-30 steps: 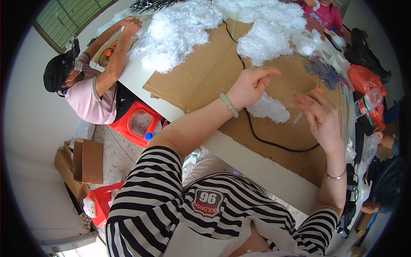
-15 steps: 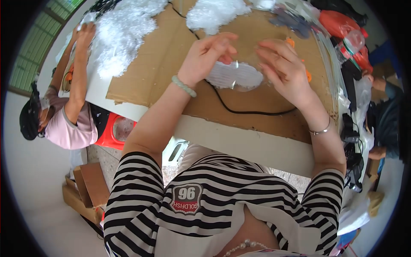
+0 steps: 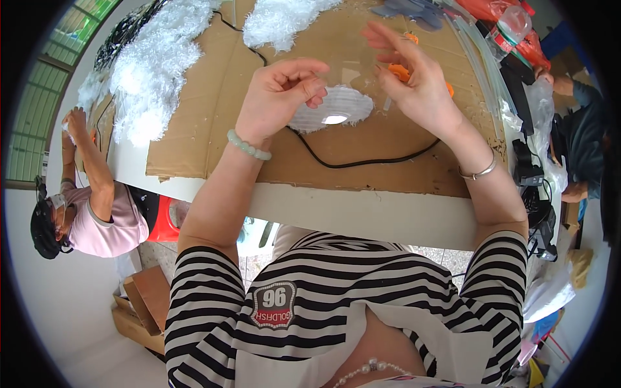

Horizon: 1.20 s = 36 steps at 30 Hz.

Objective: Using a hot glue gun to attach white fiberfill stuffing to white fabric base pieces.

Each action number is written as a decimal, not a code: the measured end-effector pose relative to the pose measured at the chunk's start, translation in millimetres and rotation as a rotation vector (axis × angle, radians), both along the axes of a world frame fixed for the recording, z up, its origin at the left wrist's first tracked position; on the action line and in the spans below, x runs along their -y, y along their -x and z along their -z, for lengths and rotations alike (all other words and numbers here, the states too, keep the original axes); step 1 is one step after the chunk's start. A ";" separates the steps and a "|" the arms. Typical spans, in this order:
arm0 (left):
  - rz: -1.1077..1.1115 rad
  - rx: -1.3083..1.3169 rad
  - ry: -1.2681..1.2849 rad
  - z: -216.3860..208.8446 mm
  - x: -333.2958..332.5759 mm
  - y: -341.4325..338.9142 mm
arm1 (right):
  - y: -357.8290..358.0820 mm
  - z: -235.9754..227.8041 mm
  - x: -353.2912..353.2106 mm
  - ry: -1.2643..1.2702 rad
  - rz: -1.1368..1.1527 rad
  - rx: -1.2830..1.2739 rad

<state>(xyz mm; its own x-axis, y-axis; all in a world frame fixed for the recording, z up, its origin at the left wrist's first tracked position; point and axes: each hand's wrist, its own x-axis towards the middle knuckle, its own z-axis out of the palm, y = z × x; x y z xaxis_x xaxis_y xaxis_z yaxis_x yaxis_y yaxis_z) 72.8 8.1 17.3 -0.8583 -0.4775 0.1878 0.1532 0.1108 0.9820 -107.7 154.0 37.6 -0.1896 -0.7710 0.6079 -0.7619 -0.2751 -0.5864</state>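
Observation:
My left hand (image 3: pixel 281 97) is raised over the cardboard, its fingers curled in toward the thumb. Whether something thin sits in that grip, I cannot make out. To its right, my right hand (image 3: pixel 417 84) is held up with fingers stretched and the thumb apart, nothing visible in it. Below and between them lies a white ribbed piece (image 3: pixel 346 103) with a wavy edge and a bright glint on it. A faint, see-through patch (image 3: pixel 351 74) shows between the hands; what it is stays unclear. Orange pieces (image 3: pixel 400 71) lie behind my right hand.
Brown cardboard (image 3: pixel 213 123) covers much of the white table, with a black cable (image 3: pixel 362 165) across it. White fluffy strands (image 3: pixel 152 77) are heaped at left and back. Grey-blue pieces (image 3: pixel 414 10) and clear strips (image 3: pixel 479 58) lie back right. A co-worker (image 3: pixel 100 213) works at left.
The view has shifted. My left hand has moved left, away from my right. My right hand's fingers, bent before, are now straighter and raised, showing more of the orange pieces.

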 end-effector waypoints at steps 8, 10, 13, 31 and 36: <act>-0.003 0.033 0.066 -2.0 -2.3 -0.1 | -1.7 -5.7 0.0 -0.271 -0.162 0.504; -0.016 0.009 0.100 0.5 -2.0 1.3 | -1.4 -10.8 -4.3 -0.305 -0.189 0.517; -0.004 -0.017 0.131 -0.7 3.5 -1.4 | 2.6 -14.6 -8.9 -0.331 -0.236 0.630; -0.138 -0.059 -0.122 -9.6 13.0 -4.8 | -6.2 -12.8 -8.9 -0.149 -0.217 0.550; -0.132 -0.134 -0.190 -8.4 15.8 -5.7 | -4.6 -8.4 -8.3 -0.133 -0.186 0.545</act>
<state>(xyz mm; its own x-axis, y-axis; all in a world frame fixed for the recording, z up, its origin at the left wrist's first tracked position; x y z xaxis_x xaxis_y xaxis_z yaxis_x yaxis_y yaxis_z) 78.5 -7.8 25.7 -0.7598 -0.6211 0.1920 0.2799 -0.0459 0.9589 -103.1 162.4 46.0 -0.3020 -0.8840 0.3568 -0.2870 -0.2726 -0.9183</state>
